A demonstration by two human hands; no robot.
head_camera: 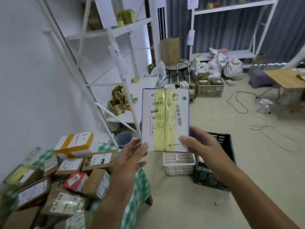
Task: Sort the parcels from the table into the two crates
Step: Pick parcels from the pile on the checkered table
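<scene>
The flat white parcel with 2 yellow tape strips and a printed shipping label (165, 119) is up at chest height, label facing the camera, held well above the floor and in front of both crates. The left hand (130, 160) pinches its lower left corner, thumb on the face, while the right hand (200, 143) clamps the lower right edge, thumb over the front, fingers behind. Looks like a label check before choosing a crate, going by the green dot near the top right of the label. Plenty left to do: the table with the green checked cloth (142, 182) on the left carries a heap of brown cardboard boxes, a red-wrapped parcel (76, 180) and a white box banded with orange tape (74, 143). Down on the floor, the white plastic lattice crate (179, 163) sits just beside the black plastic lattice crate (214, 162), touching or nearly so. The white one shows nothing inside from this angle, though the held parcel hides its far part. The black one holds something pale near its left wall, mostly hidden by the right forearm, so its count cannot be told.
</scene>
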